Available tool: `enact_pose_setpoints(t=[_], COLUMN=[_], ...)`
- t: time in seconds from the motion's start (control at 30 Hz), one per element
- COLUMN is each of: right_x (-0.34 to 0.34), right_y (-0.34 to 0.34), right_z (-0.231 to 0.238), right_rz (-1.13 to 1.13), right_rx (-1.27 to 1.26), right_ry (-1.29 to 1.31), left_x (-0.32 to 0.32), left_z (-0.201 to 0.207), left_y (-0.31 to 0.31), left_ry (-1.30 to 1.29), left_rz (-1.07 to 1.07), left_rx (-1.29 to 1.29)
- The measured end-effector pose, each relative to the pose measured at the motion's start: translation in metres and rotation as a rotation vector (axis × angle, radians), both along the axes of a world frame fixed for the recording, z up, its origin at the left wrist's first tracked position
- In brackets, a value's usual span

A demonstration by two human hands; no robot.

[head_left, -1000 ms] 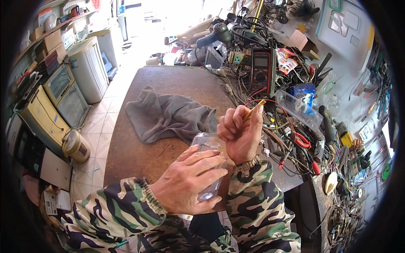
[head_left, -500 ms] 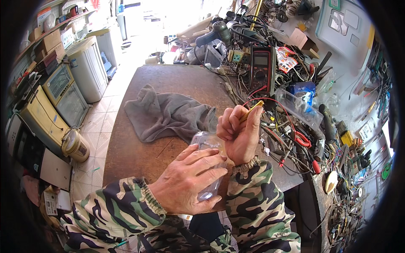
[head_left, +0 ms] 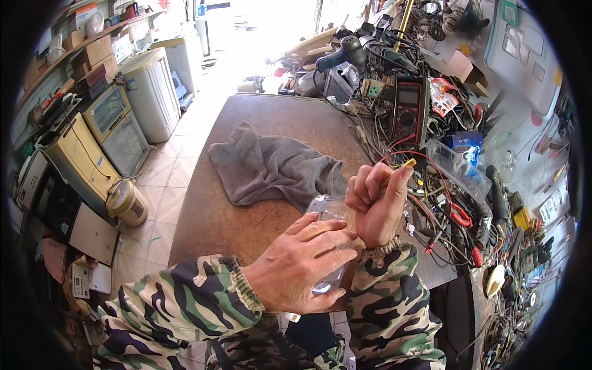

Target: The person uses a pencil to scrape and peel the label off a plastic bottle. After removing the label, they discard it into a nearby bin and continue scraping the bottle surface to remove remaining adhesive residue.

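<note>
My left hand (head_left: 305, 262) is wrapped over a clear plastic container (head_left: 328, 280), its fingers spread across the side and the thumb below. Close beside it, my right hand (head_left: 379, 200) is raised and closed. Between its thumb and curled fingers is a small gold-coloured piece (head_left: 411, 163), of which only the tip shows; the fingers hide the rest. Just beyond the container lies a crumpled grey cloth (head_left: 277, 163) on the brown workbench (head_left: 209, 209).
Tangled wires, a multimeter (head_left: 409, 111), red-handled pliers (head_left: 459, 214) and a heat gun (head_left: 345, 54) crowd the bench's right side. A clear plastic tray (head_left: 459, 166) lies among them. On the floor at left stand a lidded bucket (head_left: 127, 202) and several appliances.
The whole view has shifted, so the bench and both hands appear farther right. Less of the gold-coloured piece shows from my right hand. My left hand keeps its hold on the container.
</note>
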State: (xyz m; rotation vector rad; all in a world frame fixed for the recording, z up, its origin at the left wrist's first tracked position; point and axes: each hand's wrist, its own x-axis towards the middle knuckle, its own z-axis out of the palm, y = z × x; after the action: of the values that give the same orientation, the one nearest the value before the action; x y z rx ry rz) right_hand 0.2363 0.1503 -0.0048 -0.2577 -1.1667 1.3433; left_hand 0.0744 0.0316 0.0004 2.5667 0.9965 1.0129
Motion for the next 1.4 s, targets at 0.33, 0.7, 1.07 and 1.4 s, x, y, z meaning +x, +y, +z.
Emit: enact_pose_setpoints(t=[0.33, 0.7, 1.07, 1.4], right_x=[0.003, 0.002, 0.006, 0.005], right_y=[-0.001, -0.001, 0.003, 0.003], right_z=[0.002, 0.004, -0.005, -0.006], right_rz=[-0.038, -0.084, -0.020, -0.053], right_rx=[-0.049, -0.110, -0.124, -0.126], right_ry=[-0.025, -0.006, 0.074, 0.108], left_x=[0.002, 0.002, -0.018, -0.027], left_z=[0.001, 0.002, -0.003, -0.020], left_y=[0.002, 0.001, 0.023, 0.056], left_ry=[0.007, 0.021, -0.066, -0.234], left_rz=[-0.009, 0.009, 0.164, -0.030], left_rx=[-0.002, 0.025, -0.200, -0.582])
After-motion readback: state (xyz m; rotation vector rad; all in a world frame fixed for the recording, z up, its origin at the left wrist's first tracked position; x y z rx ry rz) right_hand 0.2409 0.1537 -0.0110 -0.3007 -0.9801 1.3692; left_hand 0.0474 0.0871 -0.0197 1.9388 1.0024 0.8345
